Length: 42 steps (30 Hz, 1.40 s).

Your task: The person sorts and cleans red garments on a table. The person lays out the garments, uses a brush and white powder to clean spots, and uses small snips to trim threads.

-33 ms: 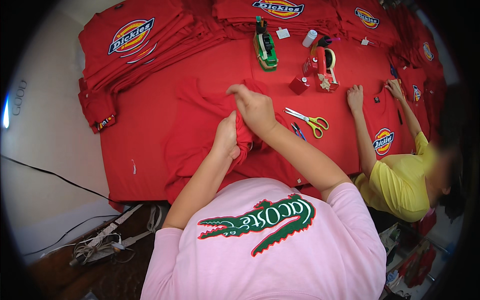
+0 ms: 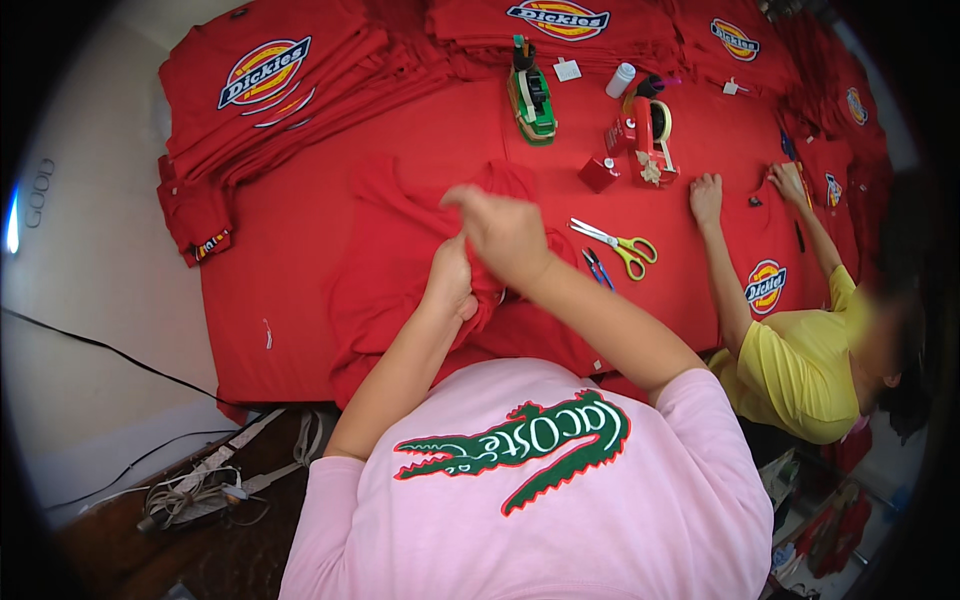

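A crumpled red shirt (image 2: 400, 250) lies in front of me on the red-covered table. My left hand (image 2: 452, 277) is closed on a bunched part of it, knuckles up. Right beside and slightly above it, my right hand (image 2: 500, 235) is bent over the same cloth with its fingers curled. Slight blur and the angle hide what its fingertips pinch, if anything. To the right of my right hand lie yellow-green-handled scissors (image 2: 628, 250), blades apart, and small blue-handled thread snips (image 2: 598, 268).
Stacks of folded red shirts (image 2: 200, 110) line the table's far side. A green tape dispenser (image 2: 533, 105), a red tape dispenser (image 2: 655, 150), a red bottle (image 2: 600, 175) and a white bottle (image 2: 620, 80) stand midway. At right, a co-worker in yellow (image 2: 800, 375) handles another red shirt (image 2: 765, 235).
My right hand has shifted slightly left and down against my left hand. The co-worker's near hand has moved a little left, and the collar of their shirt has shifted.
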Tool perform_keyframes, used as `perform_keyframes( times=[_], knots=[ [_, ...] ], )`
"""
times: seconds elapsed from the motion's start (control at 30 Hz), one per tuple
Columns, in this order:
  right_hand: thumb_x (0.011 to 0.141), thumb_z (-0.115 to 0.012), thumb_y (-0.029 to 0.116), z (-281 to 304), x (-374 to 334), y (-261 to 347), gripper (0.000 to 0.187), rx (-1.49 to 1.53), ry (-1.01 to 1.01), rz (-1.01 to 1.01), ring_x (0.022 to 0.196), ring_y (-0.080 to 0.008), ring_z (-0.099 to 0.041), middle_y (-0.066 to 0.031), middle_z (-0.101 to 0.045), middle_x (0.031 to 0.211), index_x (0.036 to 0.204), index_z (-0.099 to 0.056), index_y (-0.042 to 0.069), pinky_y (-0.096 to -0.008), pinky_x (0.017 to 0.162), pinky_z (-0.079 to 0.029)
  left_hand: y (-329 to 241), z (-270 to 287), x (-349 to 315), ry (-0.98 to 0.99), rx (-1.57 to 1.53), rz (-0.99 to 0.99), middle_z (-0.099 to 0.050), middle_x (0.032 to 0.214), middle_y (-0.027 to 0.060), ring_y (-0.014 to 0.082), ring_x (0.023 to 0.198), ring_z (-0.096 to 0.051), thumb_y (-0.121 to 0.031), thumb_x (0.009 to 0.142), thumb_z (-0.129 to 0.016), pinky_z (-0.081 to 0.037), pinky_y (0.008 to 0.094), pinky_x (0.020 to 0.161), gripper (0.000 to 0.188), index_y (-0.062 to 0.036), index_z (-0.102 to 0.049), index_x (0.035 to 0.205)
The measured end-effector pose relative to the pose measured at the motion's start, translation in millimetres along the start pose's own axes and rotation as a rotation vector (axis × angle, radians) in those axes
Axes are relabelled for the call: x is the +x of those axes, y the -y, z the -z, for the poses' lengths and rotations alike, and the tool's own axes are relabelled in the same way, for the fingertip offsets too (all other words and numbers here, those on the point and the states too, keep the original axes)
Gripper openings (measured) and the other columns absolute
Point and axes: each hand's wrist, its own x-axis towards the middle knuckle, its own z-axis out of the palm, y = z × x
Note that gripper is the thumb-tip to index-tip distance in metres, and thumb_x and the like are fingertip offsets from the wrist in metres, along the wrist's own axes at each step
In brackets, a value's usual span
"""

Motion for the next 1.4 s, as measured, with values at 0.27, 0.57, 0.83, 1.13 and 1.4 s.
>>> perform_keyframes(
  times=[0.27, 0.57, 0.83, 1.13, 1.4],
  knots=[
    [0.092, -0.066, 0.007, -5.8, 11.9, -19.3, 0.014, -0.014, -0.059, -0.159, 0.064, -0.0291, -0.071, -0.0149, -0.071, 0.077, 0.105, -0.071, 0.011, -0.0402, 0.055, -0.056, 5.4, 0.1, 1.5, -0.045, -0.004, -0.054, -0.069, 0.108, 0.0098, 0.0187, 0.095, -0.069, -0.032, 0.108, -0.046, -0.058, 0.0361, 0.077, 0.036, -0.0017, -0.061, 0.120],
    [0.098, -0.066, 0.019, -14.0, -4.7, -44.0, 0.018, 0.143, -0.010, -0.350, 0.061, -0.0207, -0.062, -0.0045, -0.065, 0.072, 0.112, -0.073, 0.010, -0.0313, 0.064, -0.053, -24.0, -7.1, -11.9, -0.099, 0.034, -0.144, -0.074, 0.104, 0.0088, 0.0181, 0.095, -0.071, -0.040, 0.108, -0.059, -0.058, 0.0336, 0.087, 0.041, -0.0011, -0.067, 0.118],
    [0.099, -0.075, 0.032, 60.1, 16.3, -56.3, 0.027, 0.953, 0.569, -0.892, 0.090, -0.0028, -0.061, 0.0056, -0.070, 0.092, 0.098, -0.075, 0.005, -0.0225, 0.083, -0.048, -58.8, 35.9, -17.2, -0.037, 0.241, -0.322, -0.074, 0.110, 0.0120, 0.0176, 0.100, -0.071, -0.047, 0.109, -0.055, -0.058, 0.0341, 0.090, 0.050, 0.0007, -0.070, 0.115],
    [0.099, -0.072, 0.021, 38.1, -1.3, 1.4, 0.025, 0.280, 0.144, -0.337, 0.072, -0.0100, -0.059, -0.0032, -0.061, 0.076, 0.082, -0.062, 0.005, -0.0301, 0.066, -0.048, -43.0, -0.8, -13.4, -0.080, 0.128, -0.203, -0.068, 0.090, -0.0022, 0.0068, 0.087, -0.060, -0.041, 0.106, -0.065, -0.049, 0.0255, 0.083, 0.035, -0.0090, -0.069, 0.093],
    [0.093, -0.076, 0.023, 8.5, 3.9, -1.3, 0.029, -0.212, -0.041, -0.021, 0.055, -0.0287, -0.061, -0.0120, -0.060, 0.067, 0.072, -0.061, 0.008, -0.0396, 0.053, -0.050, -13.6, -22.0, -12.3, 0.023, -0.141, -0.139, -0.067, 0.087, 0.0000, 0.0098, 0.080, -0.067, -0.030, 0.110, -0.052, -0.052, 0.0294, 0.066, 0.026, -0.0084, -0.067, 0.111]
  ],
)
